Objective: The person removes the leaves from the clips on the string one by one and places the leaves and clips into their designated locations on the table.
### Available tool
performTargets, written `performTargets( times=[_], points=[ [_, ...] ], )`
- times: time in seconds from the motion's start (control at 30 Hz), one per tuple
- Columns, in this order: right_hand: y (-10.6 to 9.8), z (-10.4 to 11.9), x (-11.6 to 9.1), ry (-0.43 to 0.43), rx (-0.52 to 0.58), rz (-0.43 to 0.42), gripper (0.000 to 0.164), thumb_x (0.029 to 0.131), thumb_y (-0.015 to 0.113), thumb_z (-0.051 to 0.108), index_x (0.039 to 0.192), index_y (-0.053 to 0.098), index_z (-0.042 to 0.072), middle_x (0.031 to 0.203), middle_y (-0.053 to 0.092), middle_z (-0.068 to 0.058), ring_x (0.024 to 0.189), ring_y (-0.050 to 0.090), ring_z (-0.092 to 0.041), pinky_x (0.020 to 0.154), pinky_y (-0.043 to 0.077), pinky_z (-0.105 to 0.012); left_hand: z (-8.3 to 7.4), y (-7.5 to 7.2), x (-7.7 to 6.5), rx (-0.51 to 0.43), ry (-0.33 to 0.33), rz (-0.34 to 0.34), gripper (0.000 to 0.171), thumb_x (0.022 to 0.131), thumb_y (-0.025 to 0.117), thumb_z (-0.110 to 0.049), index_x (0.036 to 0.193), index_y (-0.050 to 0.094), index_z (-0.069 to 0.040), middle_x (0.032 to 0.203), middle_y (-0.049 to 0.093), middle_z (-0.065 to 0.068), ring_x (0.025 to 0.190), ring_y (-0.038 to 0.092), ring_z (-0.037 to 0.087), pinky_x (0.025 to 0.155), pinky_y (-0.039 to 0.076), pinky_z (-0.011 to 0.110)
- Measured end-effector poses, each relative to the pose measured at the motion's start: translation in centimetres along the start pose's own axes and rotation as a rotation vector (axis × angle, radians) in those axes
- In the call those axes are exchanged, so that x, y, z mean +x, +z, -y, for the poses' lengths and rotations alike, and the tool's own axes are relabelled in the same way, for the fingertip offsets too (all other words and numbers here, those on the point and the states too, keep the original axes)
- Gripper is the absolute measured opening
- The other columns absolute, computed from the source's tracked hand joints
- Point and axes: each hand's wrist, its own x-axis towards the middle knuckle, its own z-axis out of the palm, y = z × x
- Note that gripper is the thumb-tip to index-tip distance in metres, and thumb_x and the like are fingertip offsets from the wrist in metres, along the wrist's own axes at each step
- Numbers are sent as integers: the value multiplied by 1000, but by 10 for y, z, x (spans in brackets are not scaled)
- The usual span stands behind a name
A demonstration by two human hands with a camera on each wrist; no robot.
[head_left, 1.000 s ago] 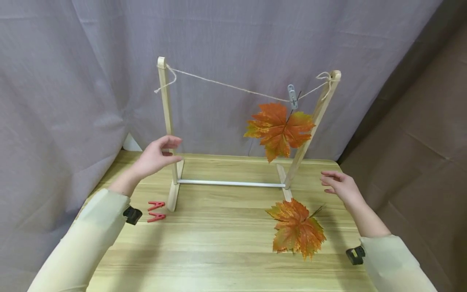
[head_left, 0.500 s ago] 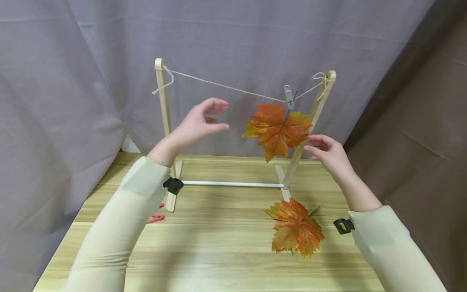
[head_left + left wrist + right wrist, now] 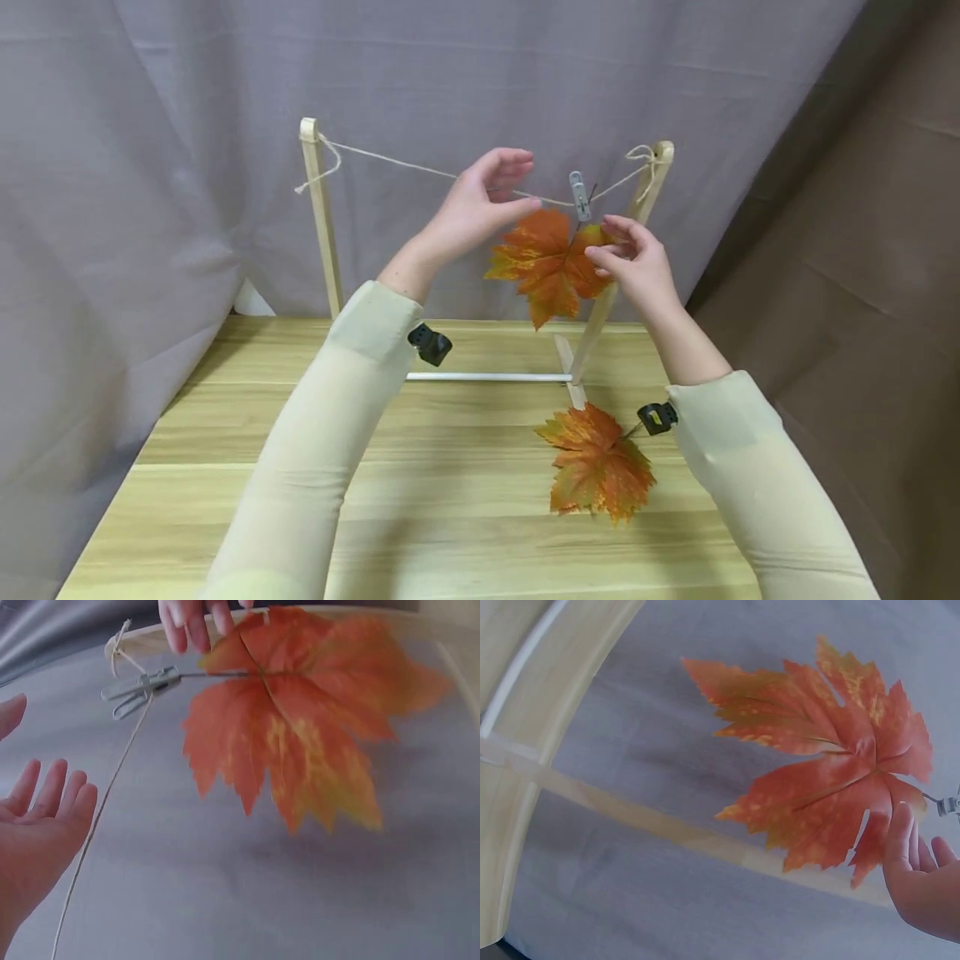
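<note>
An orange maple leaf [image 3: 551, 267] hangs by its stem from a grey clothespin [image 3: 580, 197] clipped on a string [image 3: 390, 158]. My left hand [image 3: 487, 196] is raised just left of the clothespin, thumb and fingers apart, with nothing in its grasp. In the left wrist view the clothespin [image 3: 142, 690] lies beyond those fingers, gripping the string and the leaf stem. My right hand [image 3: 633, 258] is at the leaf's right edge, overlapping it in the head view. The right wrist view has its relaxed fingers [image 3: 901, 836] right at the leaf [image 3: 840, 757].
The string runs between two wooden posts [image 3: 321, 217] joined low down by a white rod [image 3: 487, 377]. A second orange leaf [image 3: 600, 467] lies on the wooden table [image 3: 247, 433]. Grey curtain [image 3: 420, 67] hangs close behind the stand.
My left hand has moved up and right from the left post to near the clothespin. My right hand has risen and moved left to the hanging leaf. My left arm now covers the red clothespins.
</note>
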Motion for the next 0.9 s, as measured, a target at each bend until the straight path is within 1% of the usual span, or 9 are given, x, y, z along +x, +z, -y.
performTargets(
  times=[0.1, 0.2, 0.3, 0.4, 0.53, 0.6, 0.73, 0.83, 0.9],
  points=[
    [6, 5, 7, 12, -6, 8, 53, 89, 62, 14, 136, 42, 0, 130, 49, -15, 80, 54, 4, 65, 51, -12, -1, 7, 10, 3, -42, 2, 55, 85, 68, -18, 134, 45, -10, 138, 50, 5, 126, 48, 15, 103, 41, 24],
    [10, 9, 13, 36, -38, 13, 51, 89, 63, 15, 134, 45, 0, 125, 52, -11, 76, 52, 4, 61, 50, -12, -2, 14, 20, 15, -79, 17, 58, 87, 66, -21, 138, 41, -11, 142, 46, 5, 129, 45, 14, 104, 40, 22],
    [14, 11, 17, 58, -68, 20, 47, 88, 63, 16, 131, 49, -1, 108, 58, 3, 72, 51, 4, 60, 50, -13, -3, 22, 27, 35, -114, 36, 61, 88, 65, -23, 141, 37, -11, 145, 43, 5, 132, 42, 14, 105, 39, 20],
    [18, 12, 20, 45, -104, 23, 41, 88, 64, 15, 124, 55, -3, 86, 56, 17, 67, 49, 4, 59, 49, -13, -4, 30, 32, 90, -145, 60, 64, 89, 64, -24, 144, 34, -11, 147, 41, 5, 133, 41, 14, 106, 37, 19],
    [20, 12, 21, 1, -159, -6, 34, 87, 65, 15, 114, 61, -6, 69, 49, 23, 65, 47, 4, 61, 44, -11, -5, 43, 35, 167, -144, 84, 61, 90, 62, -25, 143, 35, -9, 143, 46, 6, 128, 47, 15, 102, 40, 19],
    [20, 12, 21, -14, -174, -19, 33, 87, 66, 17, 109, 62, -7, 65, 48, 24, 66, 46, 4, 61, 41, -11, -6, 48, 36, 189, -139, 64, 58, 89, 63, -24, 140, 39, -9, 137, 51, 6, 122, 52, 15, 98, 43, 18],
    [20, 12, 21, -31, -168, -46, 30, 87, 67, 21, 98, 64, -7, 61, 49, 27, 66, 44, 1, 60, 38, -14, -9, 57, 36, 233, -130, -6, 47, 89, 64, -26, 131, 51, -10, 121, 61, 4, 108, 58, 12, 87, 47, 16],
    [20, 12, 21, -42, -152, -60, 22, 86, 67, 20, 88, 65, -2, 60, 50, 28, 67, 43, -1, 59, 36, -16, -10, 62, 36, 248, -112, -47, 37, 89, 63, -27, 121, 57, -9, 111, 64, 3, 101, 59, 11, 81, 47, 15],
    [19, 11, 21, -45, -124, -58, 13, 86, 68, 19, 79, 64, 8, 60, 51, 28, 68, 44, -1, 60, 35, -16, -9, 64, 36, 244, -102, -59, 32, 90, 62, -26, 117, 59, -9, 108, 65, 3, 98, 60, 10, 79, 47, 14]
  ],
)
